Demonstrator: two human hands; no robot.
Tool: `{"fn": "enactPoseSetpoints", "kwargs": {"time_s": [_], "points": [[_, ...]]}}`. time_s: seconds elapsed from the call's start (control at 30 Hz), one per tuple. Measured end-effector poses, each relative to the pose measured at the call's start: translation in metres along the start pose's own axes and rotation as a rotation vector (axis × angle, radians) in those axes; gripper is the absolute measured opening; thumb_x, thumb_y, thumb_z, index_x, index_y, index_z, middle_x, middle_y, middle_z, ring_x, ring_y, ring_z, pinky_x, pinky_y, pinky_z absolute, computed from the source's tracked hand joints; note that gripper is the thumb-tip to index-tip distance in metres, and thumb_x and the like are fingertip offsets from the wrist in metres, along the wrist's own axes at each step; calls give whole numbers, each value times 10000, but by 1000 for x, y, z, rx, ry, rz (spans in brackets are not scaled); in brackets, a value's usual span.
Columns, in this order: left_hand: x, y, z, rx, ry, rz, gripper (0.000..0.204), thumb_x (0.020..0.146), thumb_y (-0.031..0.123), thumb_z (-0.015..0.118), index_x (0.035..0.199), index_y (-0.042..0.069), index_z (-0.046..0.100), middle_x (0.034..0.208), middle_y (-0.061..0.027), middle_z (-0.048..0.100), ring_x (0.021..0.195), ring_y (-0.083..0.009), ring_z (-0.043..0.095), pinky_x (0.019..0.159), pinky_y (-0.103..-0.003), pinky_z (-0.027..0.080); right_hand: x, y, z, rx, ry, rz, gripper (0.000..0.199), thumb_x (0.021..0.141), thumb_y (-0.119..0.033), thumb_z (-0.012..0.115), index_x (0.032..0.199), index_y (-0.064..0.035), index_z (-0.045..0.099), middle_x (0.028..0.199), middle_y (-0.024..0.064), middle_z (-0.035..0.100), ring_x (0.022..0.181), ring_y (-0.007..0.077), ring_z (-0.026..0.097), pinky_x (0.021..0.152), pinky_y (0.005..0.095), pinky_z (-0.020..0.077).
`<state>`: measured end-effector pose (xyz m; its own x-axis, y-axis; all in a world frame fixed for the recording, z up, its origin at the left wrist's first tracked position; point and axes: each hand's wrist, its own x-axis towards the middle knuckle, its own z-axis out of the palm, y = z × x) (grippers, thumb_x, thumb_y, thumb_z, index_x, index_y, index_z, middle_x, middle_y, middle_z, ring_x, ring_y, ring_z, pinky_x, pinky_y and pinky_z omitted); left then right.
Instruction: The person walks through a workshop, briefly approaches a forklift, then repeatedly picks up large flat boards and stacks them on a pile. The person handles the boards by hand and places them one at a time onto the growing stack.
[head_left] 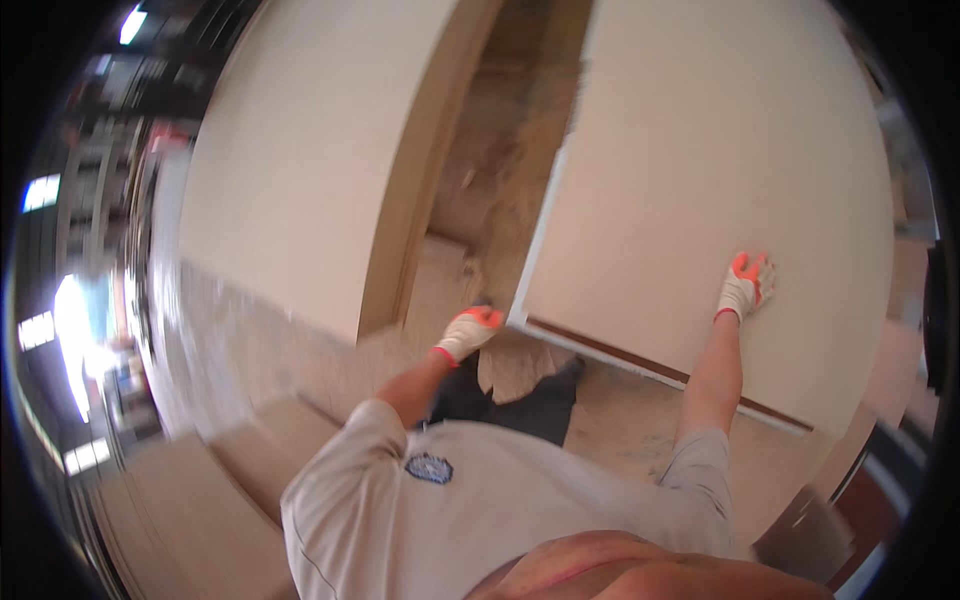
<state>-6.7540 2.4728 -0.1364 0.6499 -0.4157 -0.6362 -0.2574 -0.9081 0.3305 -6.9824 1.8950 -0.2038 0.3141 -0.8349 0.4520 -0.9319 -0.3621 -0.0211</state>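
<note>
A large pale board lies at the right, with a whitish edge on its left side and a brown strip along its near edge. My right hand, in a white glove with orange on it, rests on the board's face with its fingers apart. My left hand, gloved alike, is beside the board's near left corner. Its fingers are curled closed; blur hides what they hold, if anything, and whether they touch the corner. Left of the gap stands a thick stack of pale boards.
Between stack and board runs a dusty brown gap. More boards lie at the lower left, beside a plastic-wrapped pile. A dark brown block-like object is at the lower right. Shelving and bright windows blur at far left.
</note>
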Motion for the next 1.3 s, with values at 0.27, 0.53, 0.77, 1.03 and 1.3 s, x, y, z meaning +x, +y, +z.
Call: {"fn": "enactPoseSetpoints", "kwargs": {"time_s": [0.27, 0.53, 0.77, 1.03, 1.3], "points": [[-197, -202, -97, -1374, 683, -663, 662, 1008, 658, 601, 860, 20, 699, 749, -131, 706, 635, -277, 703, 682, -445, 641, -123, -157, -53, 1846, -921, 884, 490, 1096, -52, 376, 1578, 31, 404, 1639, 164, 422, 1505, 321, 403, 1263, 540, 371], [-120, -152, -162, -1149, 367, -777, 706, 1050, 591, 394, 812, -25, 646, 678, -175, 670, 572, -303, 666, 565, -436, 554, -306, -375, -259, 1291, -2038, 135, 625, 1063, -546, 585, 1456, -61, 614, 1333, 169, 714, 1163, 260, 714, 1037, 392, 531], [-112, -82, -165, -1194, 26, -771, 657, 1047, 611, 460, 915, -2, 657, 754, -116, 656, 579, -234, 642, 543, -402, 565, -312, -442, -292, 1328, -2152, 655, 618, 1042, -509, 642, 1506, -126, 504, 1553, 107, 508, 1386, 343, 509, 1120, 546, 437], [-87, -16, -154, -971, -448, 32, 584, 980, 585, 659, 1100, 18, 730, 1010, -105, 759, 788, -194, 737, 735, -345, 602, -179, -354, -298, 1340, -1612, 751, 469, 1040, -436, 665, 1445, -212, 589, 1445, 25, 612, 1309, 285, 589, 1059, 607, 492], [-183, -108, -70, -1065, -139, -432, 689, 994, 673, 602, 1206, 28, 724, 1098, -127, 774, 891, -243, 748, 877, -407, 586, -113, -187, -219, 1155, -1391, 637, 541, 1048, -448, 643, 1540, -262, 518, 1614, -59, 463, 1498, 202, 404, 1011, 660, 507]]}}
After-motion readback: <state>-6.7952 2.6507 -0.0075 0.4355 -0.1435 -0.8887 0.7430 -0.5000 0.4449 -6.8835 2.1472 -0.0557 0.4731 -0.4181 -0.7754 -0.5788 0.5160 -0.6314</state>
